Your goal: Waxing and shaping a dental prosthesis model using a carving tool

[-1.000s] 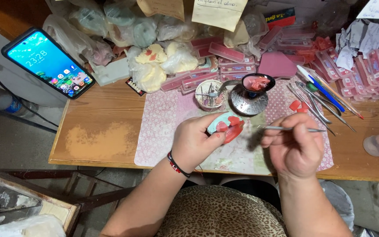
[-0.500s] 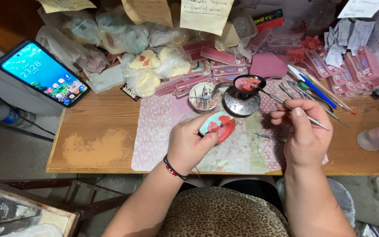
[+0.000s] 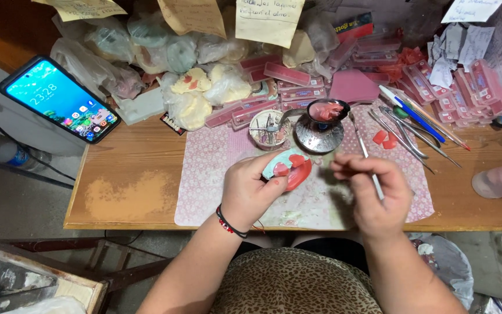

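Head view: the red and pale blue wax mould (image 3: 289,168) is clamped in the left hand (image 3: 250,192), and a thin metal tool (image 3: 369,164) is pinched in the right hand (image 3: 373,195). The soft red wax could be dented if the tool is pushed too hard. The small shiny metal pot (image 3: 319,129), close by on the surface, could be knocked over.

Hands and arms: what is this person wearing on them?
Both forearms are bare, with no sleeves or gloves. The left hand has a thin bracelet of dark and red beads at the wrist. The right hand wears nothing visible.

Lit blue phone screen (image 3: 60,100) far left; tan paper labels (image 3: 268,20) above pink flat packets (image 3: 289,74).
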